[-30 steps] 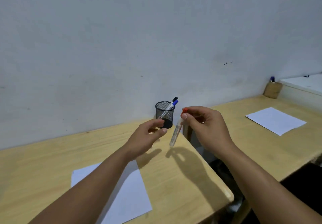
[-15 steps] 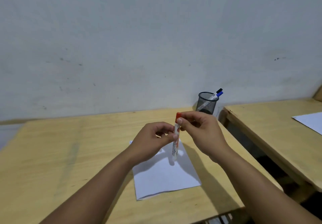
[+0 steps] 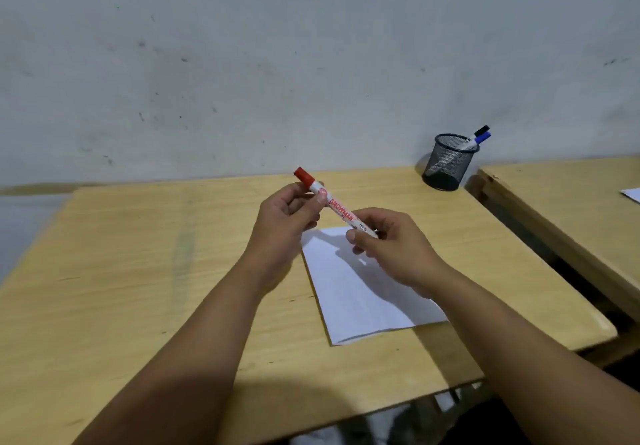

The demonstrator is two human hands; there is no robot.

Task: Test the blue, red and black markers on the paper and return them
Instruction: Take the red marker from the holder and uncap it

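Both hands hold the red marker, a white barrel with a red cap, slanted above the wooden desk. My left hand grips it near the capped upper end; my right hand pinches the lower end. The cap is on. Below the hands lies a white sheet of paper. At the desk's far right corner stands a black mesh pen cup with the blue marker and the black marker leaning out of it.
A grey wall runs behind the desk. A second wooden desk stands to the right across a narrow gap, with a corner of another paper on it. The near desk edge and dark floor lie at the bottom right.
The marker has tilted from upright to a slant, red cap up-left. My right hand has slid from the capped top to the lower end; my left hand now grips near the cap. The view shifted left.
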